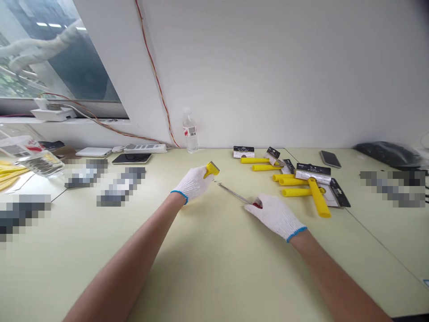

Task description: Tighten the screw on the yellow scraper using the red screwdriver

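In a white glove with a blue cuff, my left hand (191,184) is closed around a yellow scraper (212,169), whose head sticks out beyond the fingers. My right hand (273,214), gloved the same way, grips a screwdriver (236,195) by its red handle. Its metal shaft points left, and the tip is near the table just right of the left hand. A tiny bright piece (215,181), too small to name, shows by that tip. To the right, several yellow-handled scrapers (320,199) with black and silver heads or cards lie in a loose pile.
A water bottle (191,132) stands against the wall. Phones (131,158), a power strip (145,148) and a white box (94,152) lie at the back left. Another bottle (42,163) lies near yellow strips (11,172). A phone (330,158) and black bag (390,154) are at right.
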Tool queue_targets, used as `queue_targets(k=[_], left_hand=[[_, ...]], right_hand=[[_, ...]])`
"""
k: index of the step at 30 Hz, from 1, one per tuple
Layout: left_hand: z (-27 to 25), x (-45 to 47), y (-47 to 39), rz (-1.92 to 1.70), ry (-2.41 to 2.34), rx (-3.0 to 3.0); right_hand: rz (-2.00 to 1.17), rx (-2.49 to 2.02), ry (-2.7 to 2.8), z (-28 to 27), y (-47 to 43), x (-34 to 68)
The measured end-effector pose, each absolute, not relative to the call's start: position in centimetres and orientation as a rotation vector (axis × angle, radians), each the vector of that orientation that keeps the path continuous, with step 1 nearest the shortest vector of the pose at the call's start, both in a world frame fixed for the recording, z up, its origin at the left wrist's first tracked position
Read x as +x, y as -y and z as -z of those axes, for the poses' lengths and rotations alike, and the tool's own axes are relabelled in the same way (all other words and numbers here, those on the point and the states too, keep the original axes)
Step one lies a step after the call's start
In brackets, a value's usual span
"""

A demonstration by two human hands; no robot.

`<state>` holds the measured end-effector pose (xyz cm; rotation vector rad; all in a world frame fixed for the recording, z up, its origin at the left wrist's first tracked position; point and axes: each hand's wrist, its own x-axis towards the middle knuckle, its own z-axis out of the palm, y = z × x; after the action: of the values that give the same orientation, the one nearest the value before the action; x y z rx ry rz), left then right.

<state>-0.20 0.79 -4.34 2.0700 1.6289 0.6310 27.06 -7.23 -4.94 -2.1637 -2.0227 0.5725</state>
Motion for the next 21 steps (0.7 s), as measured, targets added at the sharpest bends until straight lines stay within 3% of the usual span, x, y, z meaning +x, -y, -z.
queue_targets(k=[21], left_hand=[[4.4,1.6,0.6,-0.409,-1.517,2.212]], right_hand=[[-0.589,-2.114,2.058,4.8,7.5,27.2]])
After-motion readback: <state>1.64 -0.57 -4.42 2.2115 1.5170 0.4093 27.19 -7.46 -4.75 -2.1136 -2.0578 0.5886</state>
